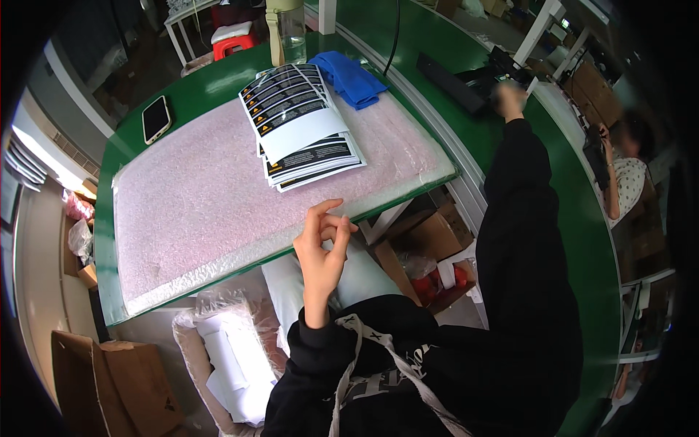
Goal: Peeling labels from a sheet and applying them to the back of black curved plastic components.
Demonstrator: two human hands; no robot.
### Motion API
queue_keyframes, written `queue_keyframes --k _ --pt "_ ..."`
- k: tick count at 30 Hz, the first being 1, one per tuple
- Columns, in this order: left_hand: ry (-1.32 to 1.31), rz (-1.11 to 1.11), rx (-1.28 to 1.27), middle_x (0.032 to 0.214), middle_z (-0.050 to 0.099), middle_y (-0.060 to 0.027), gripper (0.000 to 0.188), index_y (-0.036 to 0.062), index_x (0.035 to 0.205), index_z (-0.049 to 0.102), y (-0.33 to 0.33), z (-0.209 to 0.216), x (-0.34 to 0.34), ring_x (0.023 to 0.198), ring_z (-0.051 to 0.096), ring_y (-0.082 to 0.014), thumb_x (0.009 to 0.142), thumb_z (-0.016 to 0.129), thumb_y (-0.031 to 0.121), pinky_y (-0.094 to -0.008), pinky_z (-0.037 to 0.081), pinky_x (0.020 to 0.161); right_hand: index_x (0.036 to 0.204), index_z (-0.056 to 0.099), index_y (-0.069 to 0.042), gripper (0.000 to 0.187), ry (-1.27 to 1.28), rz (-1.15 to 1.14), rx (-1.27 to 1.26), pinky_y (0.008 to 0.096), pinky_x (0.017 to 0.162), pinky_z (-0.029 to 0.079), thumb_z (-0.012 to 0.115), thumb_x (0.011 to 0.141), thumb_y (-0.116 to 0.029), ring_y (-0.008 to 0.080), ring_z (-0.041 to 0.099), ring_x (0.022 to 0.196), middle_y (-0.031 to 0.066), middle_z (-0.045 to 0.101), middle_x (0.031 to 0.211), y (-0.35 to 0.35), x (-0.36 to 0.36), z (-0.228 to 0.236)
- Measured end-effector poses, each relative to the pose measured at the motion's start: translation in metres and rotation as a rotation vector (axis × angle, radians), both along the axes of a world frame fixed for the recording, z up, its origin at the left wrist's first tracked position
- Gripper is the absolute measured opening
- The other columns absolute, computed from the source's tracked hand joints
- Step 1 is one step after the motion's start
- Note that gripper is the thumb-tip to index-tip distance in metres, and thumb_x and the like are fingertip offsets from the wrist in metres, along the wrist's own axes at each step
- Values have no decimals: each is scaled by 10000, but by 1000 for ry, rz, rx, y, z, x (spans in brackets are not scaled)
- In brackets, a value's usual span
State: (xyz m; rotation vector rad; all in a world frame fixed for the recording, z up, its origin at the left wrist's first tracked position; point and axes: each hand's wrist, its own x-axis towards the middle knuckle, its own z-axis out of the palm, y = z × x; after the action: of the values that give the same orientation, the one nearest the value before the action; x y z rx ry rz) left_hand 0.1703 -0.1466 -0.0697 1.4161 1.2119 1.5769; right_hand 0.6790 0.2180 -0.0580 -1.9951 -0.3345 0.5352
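My left hand (pixel 322 244) hovers over the near edge of the foam-covered pad (pixel 196 197), its fingers loosely bent and apart, with nothing visible in them. Far to the right, my right arm stretches out across the green table. My right hand (pixel 512 102) is at a black device (pixel 473 84) with a long flat part; its fingers are blurred, so whether it grips anything is unclear. On the pad lies a fanned stack of black-and-white printed sheets (pixel 302 116) with small yellow marks. A folded blue cloth (pixel 349 79) touches the stack's far right side.
A phone (pixel 156 120) lies at the left of the green table (pixel 131 131). A clear bottle (pixel 293 47) stands behind the sheets. Below are a plastic-lined box of white paper (pixel 191 364) and cardboard boxes (pixel 138 379). Another person (pixel 628 182) is at the far right.
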Motion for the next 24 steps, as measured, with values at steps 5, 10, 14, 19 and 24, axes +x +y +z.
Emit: queue_keyframes --k 5,10,14,19,24 --pt "-415 -49 451 1252 418 -263 802 93 1452 122 -51 65 -10 741 611 -222 868 611 345 -419 469 830 1437 -86 -139 910 214 -185 157 544 844 455 570 869 -410 410 587 996 335 531 1140 27 45 -31" --pt "-800 -111 923 1382 190 -176 793 51 1423 116 -100 126 -13 800 515 -155 841 622 238 -327 369 715 1463 62 -117 798 170 -348 327 535 790 494 559 890 -362 400 605 945 303 570 1095 32 56 -32" --pt "-1173 -971 505 1415 317 -57 575 199 1321 367 -124 155 -36 1167 438 -229 836 634 354 -348 327 825 1461 -7 -97 925 -143 -266 310 518 878 504 657 817 -107 429 580 1004 304 518 1179 -2 16 4" --pt "-1038 -657 868 1417 262 -55 628 163 1381 337 -158 155 -49 990 566 -150 839 639 66 -328 341 758 1433 25 -63 862 -445 -196 433 525 963 471 614 804 -36 449 531 1084 333 431 1243 -63 -36 94" --pt "-1111 -580 1466 1374 273 -84 635 155 1401 290 -162 118 -49 980 584 -230 858 619 154 -399 362 786 1433 24 -21 823 -777 -127 612 513 975 404 582 831 -87 476 525 1089 369 417 1242 -135 -53 161"
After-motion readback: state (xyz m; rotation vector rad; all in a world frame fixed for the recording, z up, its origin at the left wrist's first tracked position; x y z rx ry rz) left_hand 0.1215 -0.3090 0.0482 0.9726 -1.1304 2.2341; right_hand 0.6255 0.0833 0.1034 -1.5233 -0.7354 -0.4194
